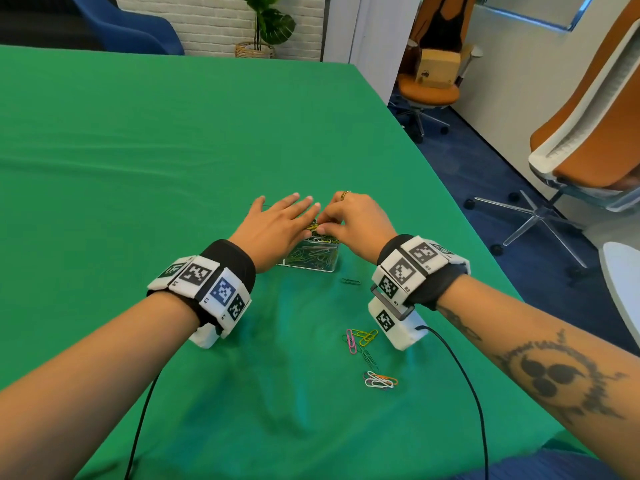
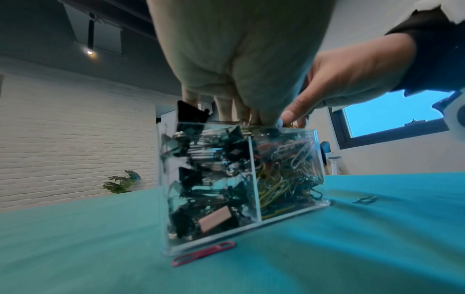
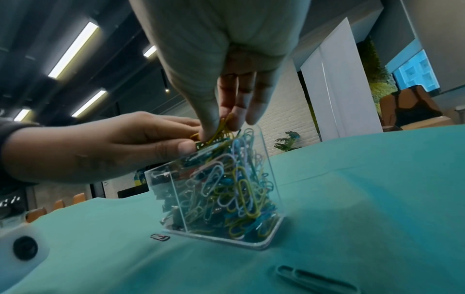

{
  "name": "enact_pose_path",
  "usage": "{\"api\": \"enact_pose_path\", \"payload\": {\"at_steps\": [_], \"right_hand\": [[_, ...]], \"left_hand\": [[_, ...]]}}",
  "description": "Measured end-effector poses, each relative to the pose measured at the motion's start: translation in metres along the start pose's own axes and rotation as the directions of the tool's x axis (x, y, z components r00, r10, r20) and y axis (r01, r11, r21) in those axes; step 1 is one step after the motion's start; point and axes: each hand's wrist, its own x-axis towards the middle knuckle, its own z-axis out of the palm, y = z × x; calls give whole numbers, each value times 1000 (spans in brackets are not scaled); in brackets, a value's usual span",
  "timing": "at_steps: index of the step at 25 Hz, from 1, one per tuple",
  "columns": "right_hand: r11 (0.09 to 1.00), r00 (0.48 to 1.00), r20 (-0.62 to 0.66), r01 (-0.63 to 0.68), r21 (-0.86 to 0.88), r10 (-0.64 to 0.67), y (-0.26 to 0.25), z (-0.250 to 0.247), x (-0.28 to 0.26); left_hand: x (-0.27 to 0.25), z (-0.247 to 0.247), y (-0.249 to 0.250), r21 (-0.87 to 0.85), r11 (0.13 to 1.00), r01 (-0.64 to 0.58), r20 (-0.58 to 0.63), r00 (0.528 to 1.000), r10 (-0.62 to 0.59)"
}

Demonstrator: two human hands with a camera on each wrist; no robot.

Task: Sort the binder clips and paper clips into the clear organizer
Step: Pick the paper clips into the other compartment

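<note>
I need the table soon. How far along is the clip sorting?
Mostly done: the clear organizer holds black binder clips on one side and coloured paper clips on the other, both nearly full. In hand: the right hand pinches yellow clips over the paper clip side while the left hand rests flat at the rim. Left: loose paper clips on the green cloth.

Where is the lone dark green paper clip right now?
In the head view the dark green paper clip lies flat on the green cloth, just right of the clear organizer, near the right wrist.
</note>
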Motion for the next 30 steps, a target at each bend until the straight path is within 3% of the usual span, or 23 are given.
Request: {"api": "enact_pose_path", "payload": {"at_steps": [3,7,13,20,30], "right_hand": [[999,999,-22,-28,-35,28,0,0,-3],[999,999,-11,-43,-31,43,1,3,-3],[997,997,22,-70,-35,71,0,6,-3],[999,996,83,-35,-16,36,2,-1,-5],[992,998,-59,-31,119,38,12,2,-18]], "left_hand": [[0,2,-1,69,991,-111,-213,969,123],[-4,5,0,-3,985,-172,-305,938,163],[-2,8,0,-245,953,-179,-348,933,85],[1,9,0,-436,896,-81,-273,961,-46],[-4,5,3,-469,877,-108,-331,942,-60]]}}
